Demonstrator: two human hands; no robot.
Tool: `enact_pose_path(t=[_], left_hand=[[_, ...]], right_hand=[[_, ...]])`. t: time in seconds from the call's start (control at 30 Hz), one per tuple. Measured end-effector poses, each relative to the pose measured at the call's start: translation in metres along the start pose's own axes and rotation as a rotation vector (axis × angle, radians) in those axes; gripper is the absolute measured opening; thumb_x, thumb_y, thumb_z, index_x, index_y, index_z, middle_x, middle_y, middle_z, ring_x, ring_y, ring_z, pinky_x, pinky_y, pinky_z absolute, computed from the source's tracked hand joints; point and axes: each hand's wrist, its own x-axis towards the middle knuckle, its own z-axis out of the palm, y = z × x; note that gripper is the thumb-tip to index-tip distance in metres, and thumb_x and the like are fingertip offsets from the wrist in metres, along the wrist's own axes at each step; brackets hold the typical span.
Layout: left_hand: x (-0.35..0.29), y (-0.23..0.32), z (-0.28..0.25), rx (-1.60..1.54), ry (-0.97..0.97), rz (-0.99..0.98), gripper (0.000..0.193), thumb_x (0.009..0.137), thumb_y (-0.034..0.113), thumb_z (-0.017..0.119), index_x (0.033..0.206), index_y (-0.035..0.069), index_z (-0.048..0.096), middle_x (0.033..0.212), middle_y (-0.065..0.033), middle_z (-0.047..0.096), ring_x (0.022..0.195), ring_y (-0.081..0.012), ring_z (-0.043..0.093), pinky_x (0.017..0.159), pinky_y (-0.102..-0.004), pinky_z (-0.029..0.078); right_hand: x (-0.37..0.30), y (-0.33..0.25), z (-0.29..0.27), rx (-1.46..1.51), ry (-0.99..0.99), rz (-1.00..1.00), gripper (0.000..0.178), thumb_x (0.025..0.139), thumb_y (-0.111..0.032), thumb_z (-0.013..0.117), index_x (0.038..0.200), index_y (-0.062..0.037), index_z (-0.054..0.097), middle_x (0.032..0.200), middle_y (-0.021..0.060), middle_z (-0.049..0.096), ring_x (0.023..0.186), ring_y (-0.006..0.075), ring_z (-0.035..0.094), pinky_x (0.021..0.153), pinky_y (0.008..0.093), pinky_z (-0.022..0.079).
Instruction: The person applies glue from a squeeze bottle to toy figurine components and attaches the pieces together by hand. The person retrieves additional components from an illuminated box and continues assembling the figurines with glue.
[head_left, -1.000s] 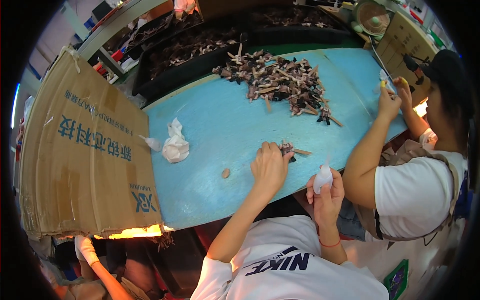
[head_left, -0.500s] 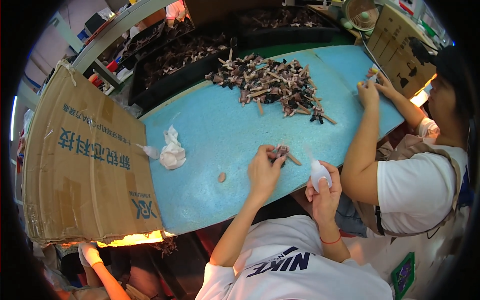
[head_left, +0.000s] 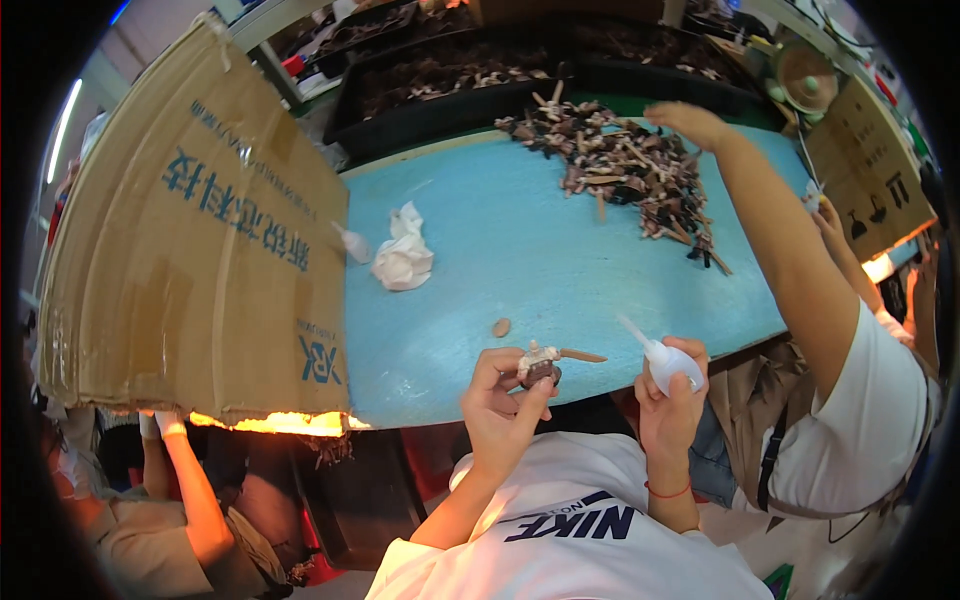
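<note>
My left hand (head_left: 505, 415) pinches a small figurine (head_left: 540, 370) in brown and pale pink, with a flat brown blade-like piece sticking out to its right. Wrapped in my right hand (head_left: 672, 425) is a translucent white squeeze bottle (head_left: 672, 366), its thin nozzle pointing up and to the left, apart from the figurine. Just beyond my left hand, a small brown oval piece (head_left: 501, 327) lies on the blue work surface (head_left: 570, 260). Farther off is a large pile of similar figurines (head_left: 635, 170).
Crumpled white tissue (head_left: 403, 262) and a second squeeze bottle (head_left: 352, 243) lie beside the tall cardboard sheet (head_left: 200, 260) on the left. Black bins (head_left: 440, 85) of parts line the far edge. On the right, a co-worker's arm (head_left: 770, 210) stretches over the table toward the pile.
My left hand has drawn the figurine nearer to me and turned it. The bottle has come slightly closer too. The co-worker's arm now reaches to the pile. The whole view has shifted.
</note>
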Motion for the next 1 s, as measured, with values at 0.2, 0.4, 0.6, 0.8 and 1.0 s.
enact_pose_path(t=[0.2, 0.4, 0.6, 0.8, 1.0], left_hand=[[-0.01, -0.008, -0.011, 0.122, 0.11, 0.186, 0.021, 0.073, -0.011, 0.061, 0.09, -0.003, 0.051, 0.092, -0.0087, 0.049, 0.075, -0.014, 0.057, 0.058, -0.0217, 0.049], [-0.011, 0.003, -0.023, 0.607, 0.23, 0.588, 0.027, 0.065, -0.01, 0.066, 0.087, -0.001, 0.054, 0.085, -0.011, 0.053, 0.068, -0.0148, 0.054, 0.057, -0.0221, 0.046], [-0.014, 0.004, -0.032, 0.759, 0.278, 0.704, 0.031, 0.063, -0.007, 0.068, 0.09, 0.0, 0.054, 0.086, -0.011, 0.054, 0.066, -0.0147, 0.055, 0.053, -0.0215, 0.046], [-0.017, 0.002, -0.037, 0.796, 0.279, 0.75, 0.031, 0.066, -0.006, 0.067, 0.093, 0.0, 0.055, 0.088, -0.0097, 0.053, 0.062, -0.0117, 0.058, 0.05, -0.0199, 0.049], [-0.021, -0.002, -0.04, 0.746, 0.283, 0.713, 0.034, 0.064, -0.008, 0.067, 0.094, 0.0, 0.055, 0.087, -0.0105, 0.054, 0.066, -0.0139, 0.056, 0.054, -0.0208, 0.048]], right_hand=[[-0.006, -0.007, 0.017, -0.228, -0.086, -0.097, 0.04, 0.076, -0.026, 0.067, 0.097, 0.0001, 0.046, 0.079, 0.0051, 0.049, 0.057, 0.0063, 0.04, 0.047, 0.0174, 0.031], [-0.007, -0.012, 0.029, -0.302, -0.163, -0.241, 0.04, 0.075, -0.03, 0.069, 0.088, 0.0006, 0.048, 0.073, 0.0051, 0.048, 0.062, 0.0098, 0.041, 0.053, 0.0216, 0.034], [-0.021, -0.023, 0.049, -0.484, -0.034, -0.243, 0.053, 0.074, -0.045, 0.067, 0.085, 0.0025, 0.046, 0.072, 0.0054, 0.046, 0.058, 0.0107, 0.042, 0.052, 0.0215, 0.035], [-0.022, -0.036, 0.048, -0.759, -0.17, -0.322, 0.054, 0.074, -0.042, 0.068, 0.088, 0.0077, 0.051, 0.077, 0.011, 0.053, 0.065, 0.0167, 0.052, 0.057, 0.0239, 0.042], [-0.014, -0.029, 0.063, -0.768, -0.187, -0.552, 0.037, 0.064, -0.03, 0.073, 0.078, 0.0027, 0.062, 0.066, 0.0114, 0.062, 0.056, 0.0196, 0.058, 0.052, 0.0253, 0.046]])
